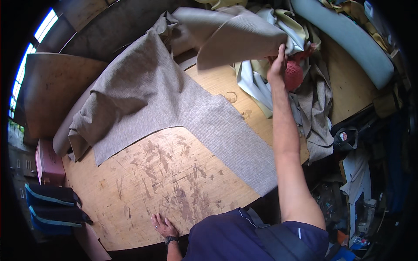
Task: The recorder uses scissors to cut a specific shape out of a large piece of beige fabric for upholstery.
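My right hand (277, 68) is stretched out to the far side of the worktable, closed on the edge of a cut piece of grey-brown fabric (244, 38). That piece is raised above the tabletop, curled and partly blurred by motion. My left hand (164, 226) lies on the near edge of the wooden table (161, 174) with its fingers apart, holding nothing. Between the hands spreads a larger length of grey woven fabric (174, 98), crumpled at the far left and flat toward the right, with a curved cut edge facing me.
White and cream material scraps (254, 82), a red netted bundle (294, 75) and crumpled grey fabric (317, 115) are heaped at the right. A pale blue roll (352, 41) lies beyond. Dark blue folded pieces (52, 209) and a pink box (48, 163) sit at the left edge.
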The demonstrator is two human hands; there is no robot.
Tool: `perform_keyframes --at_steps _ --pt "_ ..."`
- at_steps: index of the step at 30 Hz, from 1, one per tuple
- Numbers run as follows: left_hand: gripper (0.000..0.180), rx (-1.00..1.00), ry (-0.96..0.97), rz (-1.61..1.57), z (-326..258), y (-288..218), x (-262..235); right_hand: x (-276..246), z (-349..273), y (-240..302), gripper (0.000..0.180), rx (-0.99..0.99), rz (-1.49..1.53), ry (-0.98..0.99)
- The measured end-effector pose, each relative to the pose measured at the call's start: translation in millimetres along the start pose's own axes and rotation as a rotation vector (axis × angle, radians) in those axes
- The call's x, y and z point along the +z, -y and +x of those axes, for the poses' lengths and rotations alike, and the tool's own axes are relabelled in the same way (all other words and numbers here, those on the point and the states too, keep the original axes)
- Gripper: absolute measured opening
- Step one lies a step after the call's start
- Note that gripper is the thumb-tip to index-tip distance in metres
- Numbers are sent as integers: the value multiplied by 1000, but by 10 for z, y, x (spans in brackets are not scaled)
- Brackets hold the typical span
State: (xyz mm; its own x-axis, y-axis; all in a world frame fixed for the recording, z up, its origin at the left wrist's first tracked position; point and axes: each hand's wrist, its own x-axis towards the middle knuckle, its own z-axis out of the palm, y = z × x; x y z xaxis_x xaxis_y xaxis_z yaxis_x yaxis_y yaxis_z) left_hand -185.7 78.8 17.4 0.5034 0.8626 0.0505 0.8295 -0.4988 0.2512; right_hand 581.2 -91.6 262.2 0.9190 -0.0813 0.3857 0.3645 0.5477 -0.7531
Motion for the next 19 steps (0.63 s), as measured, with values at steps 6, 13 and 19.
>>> perform_keyframes --at_steps 6,13,19 --pt "50 18 -36 -33 54 -30 -33 -940 -1954 -1279 73 470 -1430 428" --pt "51 -79 -109 -183 420 373 -101 -897 -2712 -1115 42 708 -1080 611" --pt "52 -287 -344 -369 889 1570 -80 -1232 -3548 325 61 968 -545 741"
